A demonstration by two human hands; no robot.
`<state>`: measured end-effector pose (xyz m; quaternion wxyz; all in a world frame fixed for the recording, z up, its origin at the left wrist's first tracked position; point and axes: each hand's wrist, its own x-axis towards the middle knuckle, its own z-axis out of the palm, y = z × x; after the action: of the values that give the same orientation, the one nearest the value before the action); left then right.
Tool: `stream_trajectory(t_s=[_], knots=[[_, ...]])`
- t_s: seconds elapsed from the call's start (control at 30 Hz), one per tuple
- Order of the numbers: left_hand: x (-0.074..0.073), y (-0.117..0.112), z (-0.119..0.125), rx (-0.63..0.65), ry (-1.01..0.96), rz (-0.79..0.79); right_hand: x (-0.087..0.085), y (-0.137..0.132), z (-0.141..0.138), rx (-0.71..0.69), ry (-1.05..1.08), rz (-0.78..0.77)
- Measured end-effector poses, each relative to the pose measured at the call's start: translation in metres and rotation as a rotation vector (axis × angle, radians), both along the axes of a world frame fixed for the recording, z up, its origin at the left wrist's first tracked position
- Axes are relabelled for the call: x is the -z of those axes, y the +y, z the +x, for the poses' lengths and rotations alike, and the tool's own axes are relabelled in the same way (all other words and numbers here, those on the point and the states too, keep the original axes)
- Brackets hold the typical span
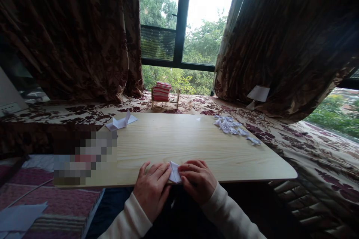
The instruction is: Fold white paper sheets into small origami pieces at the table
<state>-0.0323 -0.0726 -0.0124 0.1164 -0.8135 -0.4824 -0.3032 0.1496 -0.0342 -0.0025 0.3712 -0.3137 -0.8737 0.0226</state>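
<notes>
A small piece of folded white paper (175, 173) lies at the near edge of the pale wooden table (162, 143), with crease lines on its face and a point at the top. My left hand (151, 188) grips its left side, fingers bent and close together. From the other side my right hand (198, 181) pinches the right edge, thumb low and fingers curled. Parts of the paper are hidden under the fingertips. At the table's far right lies a pile of folded white paper pieces (228, 125).
White paper sheets (120, 122), partly bent up, lie at the far left corner. A blurred-out patch (86, 157) covers the table's left end. Behind the table are a small rack with pink striped cloth (162, 92) and a white lamp (258, 93). More paper (21, 216) rests at lower left.
</notes>
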Motion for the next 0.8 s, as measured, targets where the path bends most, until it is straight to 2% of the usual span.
stream_trajectory(t_s=[0.23,0.4,0.53,0.8], knots=[[0.000,0.001,0.000,0.002,0.042,0.052,0.006,-0.001,0.000,0.022,0.031,0.030],[-0.001,0.009,-0.001,0.125,0.112,0.066,0.006,-0.001,0.001,0.005,0.039,0.018],[-0.007,0.015,-0.001,0.202,0.117,0.015,0.004,-0.001,0.001,0.005,0.032,0.012],[-0.014,0.018,-0.003,0.267,-0.004,-0.084,-0.001,-0.001,-0.002,0.009,0.028,0.029]])
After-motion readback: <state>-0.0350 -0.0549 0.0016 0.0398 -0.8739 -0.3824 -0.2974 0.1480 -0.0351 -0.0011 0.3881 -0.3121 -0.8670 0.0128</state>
